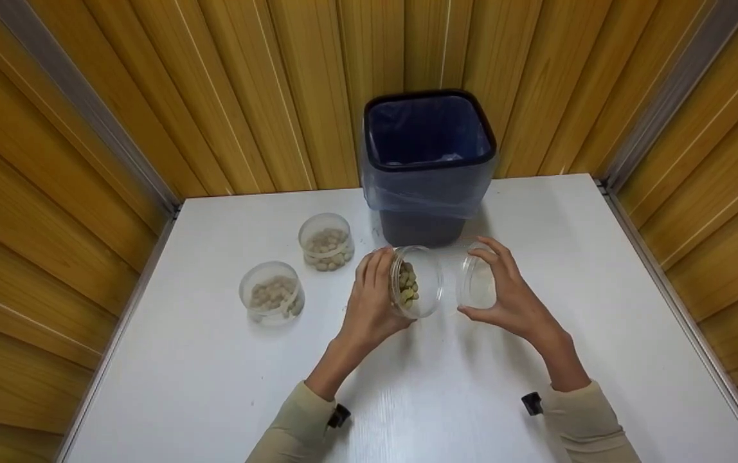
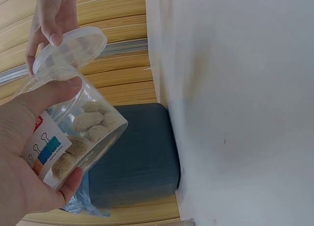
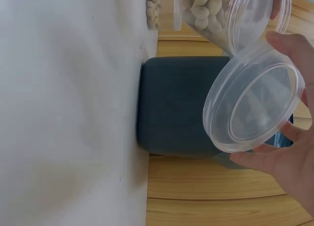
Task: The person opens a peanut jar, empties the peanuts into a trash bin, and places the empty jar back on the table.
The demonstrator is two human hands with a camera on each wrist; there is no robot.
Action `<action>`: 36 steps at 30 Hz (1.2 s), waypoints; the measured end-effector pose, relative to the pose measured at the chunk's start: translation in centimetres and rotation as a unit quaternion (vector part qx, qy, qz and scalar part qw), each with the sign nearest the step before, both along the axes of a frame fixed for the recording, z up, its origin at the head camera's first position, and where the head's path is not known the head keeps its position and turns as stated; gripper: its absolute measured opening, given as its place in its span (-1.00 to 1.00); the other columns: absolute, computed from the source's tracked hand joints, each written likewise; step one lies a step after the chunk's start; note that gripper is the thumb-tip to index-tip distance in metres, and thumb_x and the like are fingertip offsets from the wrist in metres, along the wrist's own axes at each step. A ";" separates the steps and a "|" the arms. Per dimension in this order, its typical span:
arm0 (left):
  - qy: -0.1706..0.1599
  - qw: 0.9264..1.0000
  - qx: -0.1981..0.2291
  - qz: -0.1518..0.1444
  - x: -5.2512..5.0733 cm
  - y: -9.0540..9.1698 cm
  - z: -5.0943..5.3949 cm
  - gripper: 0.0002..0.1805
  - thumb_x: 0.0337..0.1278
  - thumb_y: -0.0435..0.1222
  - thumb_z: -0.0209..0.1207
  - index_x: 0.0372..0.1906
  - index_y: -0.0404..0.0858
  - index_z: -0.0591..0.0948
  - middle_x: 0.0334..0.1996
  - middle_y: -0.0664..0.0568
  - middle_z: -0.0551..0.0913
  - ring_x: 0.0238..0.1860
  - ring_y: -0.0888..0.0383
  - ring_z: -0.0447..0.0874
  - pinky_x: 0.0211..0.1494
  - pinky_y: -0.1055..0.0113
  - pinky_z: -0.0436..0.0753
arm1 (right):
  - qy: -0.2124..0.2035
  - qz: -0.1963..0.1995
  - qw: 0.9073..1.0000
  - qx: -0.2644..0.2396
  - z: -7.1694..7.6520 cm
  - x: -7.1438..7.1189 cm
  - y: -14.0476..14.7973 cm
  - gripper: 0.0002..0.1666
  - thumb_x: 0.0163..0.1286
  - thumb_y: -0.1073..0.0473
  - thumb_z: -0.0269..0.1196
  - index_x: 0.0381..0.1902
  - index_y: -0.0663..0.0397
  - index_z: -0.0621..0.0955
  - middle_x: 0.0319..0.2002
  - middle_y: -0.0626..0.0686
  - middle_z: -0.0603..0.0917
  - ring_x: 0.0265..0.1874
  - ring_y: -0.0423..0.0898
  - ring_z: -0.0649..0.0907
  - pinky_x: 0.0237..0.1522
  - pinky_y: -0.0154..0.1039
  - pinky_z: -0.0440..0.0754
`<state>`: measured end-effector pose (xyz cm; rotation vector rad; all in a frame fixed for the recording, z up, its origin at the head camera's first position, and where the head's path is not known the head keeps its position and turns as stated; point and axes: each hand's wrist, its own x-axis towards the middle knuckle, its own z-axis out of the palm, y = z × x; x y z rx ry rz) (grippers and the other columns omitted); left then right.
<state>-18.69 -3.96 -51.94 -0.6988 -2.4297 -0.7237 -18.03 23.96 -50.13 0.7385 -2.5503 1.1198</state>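
Left grip [image 1: 372, 297] holds a clear plastic jar [image 1: 429, 281] of rough peanuts [image 1: 407, 284], right grip [image 1: 515, 303] a round lid [image 3: 260, 102].

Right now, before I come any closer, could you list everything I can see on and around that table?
Tilted open jar: 1, clear, above the table
Lid: 1, clear, beside that jar's mouth, apart in the head view
Standing jars: 2, clear, on the table, left of the bin
Peanuts: too many to count, pale brown, inside all three jars
Bin: 1, dark grey, far edge of table
Liner: 1, translucent blue, in the bin
Table: 1, white, below everything
Panelled walls: 3, yellow-brown wood look, around table
Sleeves: 2, beige, on the forearms
Hands: 2, bare; left grips jar, right holds lid
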 end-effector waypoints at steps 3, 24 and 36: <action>-0.003 1.000 0.005 -0.002 0.0 0.0 0.0 0.41 -0.67 -0.06 0.74 0.49 -0.27 0.19 0.43 -0.12 0.31 0.45 -0.10 0.21 0.49 0.09 0.37 | -0.005 -0.009 1.000 -0.009 -0.3 -0.1 0.4 0.21 -0.12 0.21 0.68 0.43 0.09 0.24 0.52 0.18 0.12 0.51 0.14 0.20 0.33 0.21 0.41; -0.019 1.000 -0.004 0.011 0.2 -0.1 0.1 0.41 -0.63 -0.03 0.73 0.50 -0.22 0.16 0.45 -0.11 0.29 0.46 -0.10 0.19 0.47 0.06 0.40 | -0.102 -0.093 0.990 0.002 -3.2 -0.7 3.7 0.19 0.01 0.14 0.63 0.40 0.29 0.13 0.45 0.33 0.10 0.48 0.32 0.18 0.38 0.32 0.28; -0.017 1.000 0.002 0.010 0.1 -0.1 0.0 0.40 -0.63 -0.04 0.73 0.50 -0.22 0.17 0.45 -0.10 0.30 0.46 -0.09 0.20 0.48 0.07 0.39 | -0.158 -0.146 0.976 -0.019 -5.3 -2.0 5.3 0.21 0.05 0.09 0.61 0.34 0.43 0.05 0.45 0.44 0.12 0.47 0.40 0.16 0.42 0.32 0.20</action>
